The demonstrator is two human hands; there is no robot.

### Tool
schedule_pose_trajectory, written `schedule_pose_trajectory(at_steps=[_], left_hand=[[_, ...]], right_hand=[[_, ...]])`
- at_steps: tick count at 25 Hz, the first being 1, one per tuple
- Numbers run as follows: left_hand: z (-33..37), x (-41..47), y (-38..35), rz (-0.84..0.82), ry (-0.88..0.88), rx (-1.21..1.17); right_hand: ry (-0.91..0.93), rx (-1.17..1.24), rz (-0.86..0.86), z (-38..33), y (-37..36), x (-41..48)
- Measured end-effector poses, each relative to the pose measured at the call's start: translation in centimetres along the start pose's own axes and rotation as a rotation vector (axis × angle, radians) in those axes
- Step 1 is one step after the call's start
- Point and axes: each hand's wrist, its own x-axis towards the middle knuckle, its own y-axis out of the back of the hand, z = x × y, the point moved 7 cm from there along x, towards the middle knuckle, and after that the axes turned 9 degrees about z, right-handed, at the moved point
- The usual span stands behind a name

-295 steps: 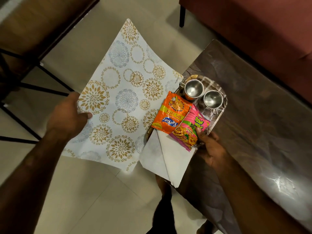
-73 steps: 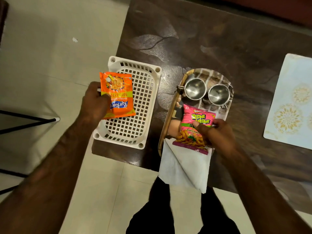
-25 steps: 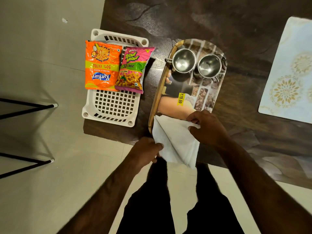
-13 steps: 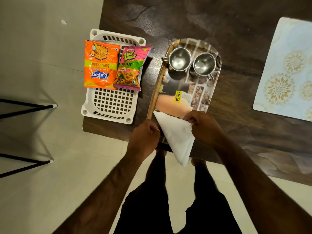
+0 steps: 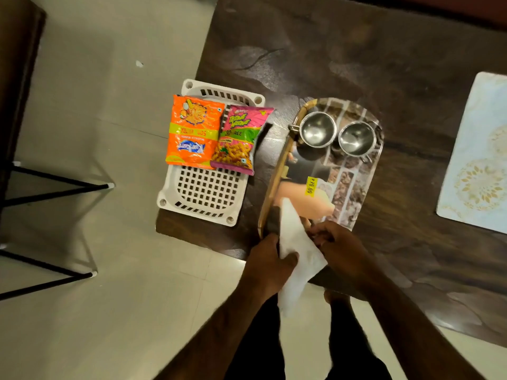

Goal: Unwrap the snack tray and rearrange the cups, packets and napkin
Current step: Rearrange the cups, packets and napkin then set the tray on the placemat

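A white napkin [image 5: 297,250] is pinched between my left hand [image 5: 267,263] and my right hand [image 5: 338,249] at the near end of the printed snack tray [image 5: 348,185]; the napkin is folded narrow and hangs over the table edge. Two steel cups [image 5: 317,129] [image 5: 356,138] stand side by side at the tray's far end. An orange packet [image 5: 193,134] and a pink packet [image 5: 241,139] lie next to each other across the far half of a white slotted basket [image 5: 205,198], left of the tray.
The patterned wrapping sheet [image 5: 478,157] lies flat on the dark table [image 5: 370,64] at the right. Black metal chair legs [image 5: 55,187] stand on the tiled floor to the left. My legs are below the table edge.
Both hands have folded the napkin narrower and drawn it slightly toward the table edge. Packets, cups and tray have not moved on the table.
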Motion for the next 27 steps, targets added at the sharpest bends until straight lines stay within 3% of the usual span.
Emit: schedule_pose_trajectory(at_steps=[4,10,14,17,20,24,27], left_hand=[[1.3,0.1,5.2,0.073,-0.006,-0.230],[-0.1,1.3,14.7,0.265,0.127,-1.008],[-1.4,3.0,15.8,0.411,0.295,-1.150],[-0.9,4.2,15.6,0.455,0.325,-1.083],[-0.9,4.8,15.9,0.446,0.339,-0.872],[-1.2,4.5,18.0,0.438,0.358,-0.344],[0.4,3.1,20.5,0.617,0.288,0.156]], right_hand=[[-0.071,0.162,-0.014,0.5,0.3,0.1],[-0.135,0.195,0.021,2.1,-0.1,1.5],[-0.140,0.199,0.029,1.6,-0.2,1.3],[-0.130,0.179,0.033,1.0,0.2,1.0],[-0.113,0.164,0.042,0.8,0.4,0.9],[-0.074,0.088,0.057,0.0,1.0,0.7],[-0.060,0.097,0.172,-1.8,4.1,0.7]])
